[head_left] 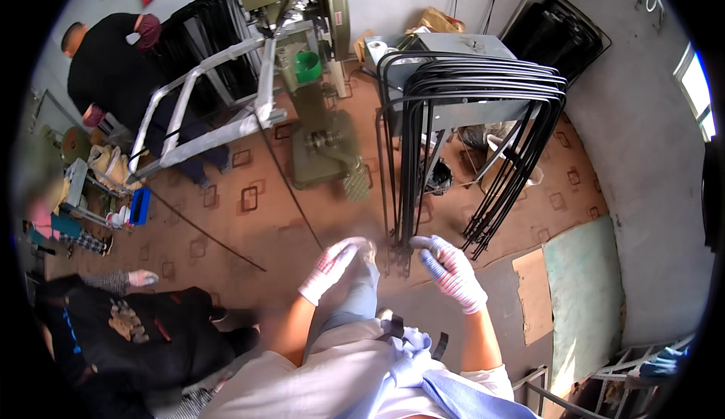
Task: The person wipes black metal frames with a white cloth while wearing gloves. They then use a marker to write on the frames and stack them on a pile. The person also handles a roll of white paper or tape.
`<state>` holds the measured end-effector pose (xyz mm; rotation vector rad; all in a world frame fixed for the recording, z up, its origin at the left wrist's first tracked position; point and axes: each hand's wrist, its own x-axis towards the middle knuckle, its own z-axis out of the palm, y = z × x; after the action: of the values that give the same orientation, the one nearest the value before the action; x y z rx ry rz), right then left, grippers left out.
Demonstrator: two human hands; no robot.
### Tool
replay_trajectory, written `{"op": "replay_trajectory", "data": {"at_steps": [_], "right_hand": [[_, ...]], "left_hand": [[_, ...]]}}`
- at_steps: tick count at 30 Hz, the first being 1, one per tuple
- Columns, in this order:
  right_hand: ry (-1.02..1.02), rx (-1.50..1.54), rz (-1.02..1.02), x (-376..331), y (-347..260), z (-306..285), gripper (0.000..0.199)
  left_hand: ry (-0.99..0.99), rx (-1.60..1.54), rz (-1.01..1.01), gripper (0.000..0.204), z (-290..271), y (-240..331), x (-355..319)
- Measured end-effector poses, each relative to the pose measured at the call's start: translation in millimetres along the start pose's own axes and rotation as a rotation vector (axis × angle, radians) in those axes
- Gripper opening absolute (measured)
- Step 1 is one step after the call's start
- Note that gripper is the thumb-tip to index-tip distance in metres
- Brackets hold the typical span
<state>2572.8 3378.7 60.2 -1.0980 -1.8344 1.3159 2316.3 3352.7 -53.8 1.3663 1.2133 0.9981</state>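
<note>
From my station I see the gloved left hand near seven o'clock, angled toward one; the gloved right hand, near five, angles toward eleven.

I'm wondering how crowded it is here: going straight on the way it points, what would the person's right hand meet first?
Probably the left-side legs of the black tube frames, just ahead of the right hand; depth is unclear, so it might miss them.
</note>
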Motion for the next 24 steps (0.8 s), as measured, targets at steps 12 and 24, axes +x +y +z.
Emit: {"op": "replay_trajectory", "data": {"at_steps": [12,24], "right_hand": [[0.39,-0.365,-0.197,195.9,-15.2,-104.7,0.03],[0.268,-0.851,-0.168,312.4,0.8,-103.3,0.032]], "left_hand": [[0.337,0.54,0.712,0.043,-38.8,143.4,298.2],[-0.06,0.397,0.578,0.047,-17.1,125.1,352.0]]}}
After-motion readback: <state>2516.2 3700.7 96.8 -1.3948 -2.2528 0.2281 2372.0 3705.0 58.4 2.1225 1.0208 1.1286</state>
